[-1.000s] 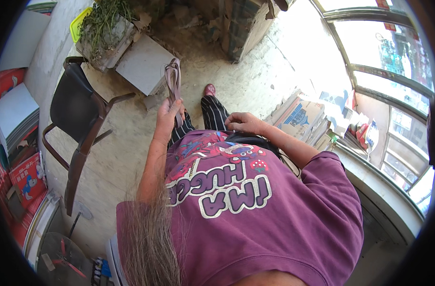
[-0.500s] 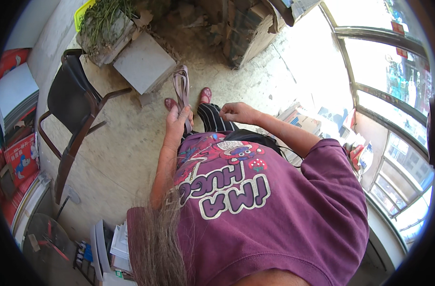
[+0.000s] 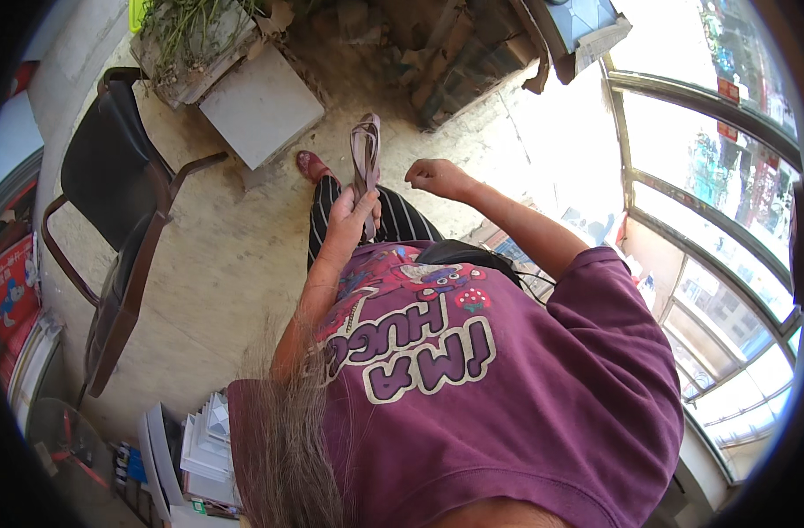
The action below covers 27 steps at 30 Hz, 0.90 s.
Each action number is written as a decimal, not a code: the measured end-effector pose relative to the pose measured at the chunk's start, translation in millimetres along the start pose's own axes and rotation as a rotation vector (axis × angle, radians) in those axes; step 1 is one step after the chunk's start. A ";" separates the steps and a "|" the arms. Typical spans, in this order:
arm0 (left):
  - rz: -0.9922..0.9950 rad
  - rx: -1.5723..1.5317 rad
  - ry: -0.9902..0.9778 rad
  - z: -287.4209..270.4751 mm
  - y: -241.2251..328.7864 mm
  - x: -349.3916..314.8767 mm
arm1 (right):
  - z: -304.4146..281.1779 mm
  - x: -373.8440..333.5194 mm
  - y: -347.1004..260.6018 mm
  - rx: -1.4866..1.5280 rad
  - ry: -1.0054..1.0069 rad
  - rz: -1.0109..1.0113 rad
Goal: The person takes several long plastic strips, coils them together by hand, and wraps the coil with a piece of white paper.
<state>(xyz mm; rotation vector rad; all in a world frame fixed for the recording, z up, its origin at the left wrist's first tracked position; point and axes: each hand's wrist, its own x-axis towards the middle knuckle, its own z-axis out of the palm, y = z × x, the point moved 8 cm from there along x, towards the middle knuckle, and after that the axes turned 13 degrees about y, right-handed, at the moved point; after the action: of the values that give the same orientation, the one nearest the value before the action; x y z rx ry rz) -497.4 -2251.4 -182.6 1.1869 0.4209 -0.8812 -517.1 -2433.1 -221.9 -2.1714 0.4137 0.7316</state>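
Note:
My left hand [image 3: 352, 214] is closed around a looped bundle of flat, pale mauve strap [image 3: 364, 145]. The loops stand out beyond my fingers, over my striped trousers [image 3: 411, 214]. My right hand [image 3: 440, 179] hangs in the air to the right of the strap, apart from it, fingers curled in and nothing showing in them. One red shoe [image 3: 311, 165] shows ahead on the floor; the other foot is hidden.
A black armchair [image 3: 111, 167] stands to my left. Ahead lie a pale square box [image 3: 261, 107], green plants [image 3: 195, 35] and a torn cardboard box [image 3: 472, 75]. Windows [image 3: 710, 150] line the right side. White stacked items [image 3: 210, 440] sit at lower left.
My left hand and the strap have shifted right. My right hand has moved up, away from my trouser leg. One foot has stepped, and the chair appears further left.

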 end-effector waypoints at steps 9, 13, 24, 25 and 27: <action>-0.051 -0.020 -0.215 23.6 -13.6 11.9 | -43.9 99.8 18.6 -0.098 0.239 0.083; -0.108 -0.033 -0.292 53.4 -21.3 -7.3 | -76.9 113.3 14.4 -0.142 0.259 0.062; -0.338 -0.084 -0.661 134.8 -43.4 -75.9 | -101.9 196.4 -1.8 -0.272 0.399 -0.216; -0.317 -0.062 -0.728 140.3 -50.7 -81.5 | -103.2 207.7 -1.5 -0.275 0.393 -0.221; -0.426 -0.226 -0.713 144.8 -58.6 -88.0 | -104.4 225.1 -1.1 -0.249 0.371 -0.179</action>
<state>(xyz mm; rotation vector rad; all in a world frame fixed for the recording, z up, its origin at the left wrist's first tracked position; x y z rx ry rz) -618.9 -2358.8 -106.3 0.5176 0.1760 -1.5068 -302.8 -2524.5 -307.3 -2.5496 0.3222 0.2903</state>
